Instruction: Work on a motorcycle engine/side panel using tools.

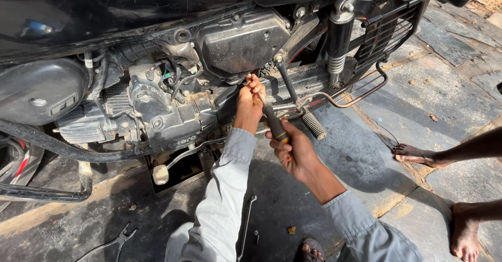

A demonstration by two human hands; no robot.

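A black motorcycle (157,42) fills the top of the view, its engine (157,110) and side cover (240,40) facing me. My left hand (250,99) reaches up to the engine's rear edge, fingers pinched around the tip of a screwdriver. My right hand (293,149) grips the screwdriver's dark handle (274,126), which has an orange band. The shaft is hidden behind my left hand. Both arms wear grey sleeves.
A ribbed footpeg (314,125) sticks out just right of my hands. A spanner (246,225) and pliers (123,238) lie on the oily stone floor. Another person's bare feet (418,155) stand at the right. A tray (178,173) sits under the engine.
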